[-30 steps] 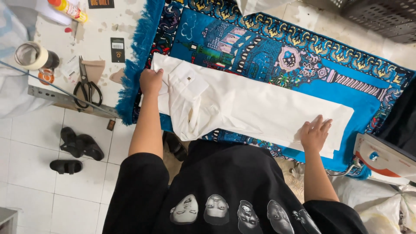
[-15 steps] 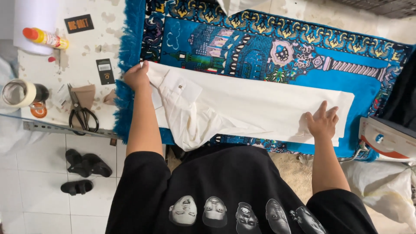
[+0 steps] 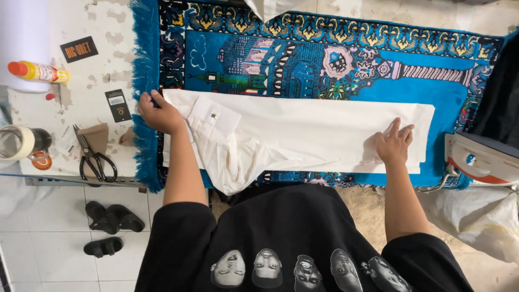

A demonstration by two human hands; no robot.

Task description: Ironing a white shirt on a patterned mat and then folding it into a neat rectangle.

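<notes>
A white garment (image 3: 303,130) lies stretched across a blue patterned rug (image 3: 324,59) on the table. My left hand (image 3: 158,112) grips the garment's left end near a buttoned cuff, at the rug's blue fringe. My right hand (image 3: 393,143) presses flat with spread fingers on the garment's right part, close to its folded edge. Part of the cloth hangs over the table's front edge toward my black shirt.
An iron (image 3: 481,159) stands at the right edge. Left of the rug on the worn white table top (image 3: 102,70) lie black scissors (image 3: 92,157), a tape roll (image 3: 19,141), an orange-capped bottle (image 3: 38,71) and two small black cards. Black sandals (image 3: 111,221) sit on the tiled floor.
Both hands have slid outward along the garment, pulling it straighter and flatter. The view has shifted toward the right over the rug.
</notes>
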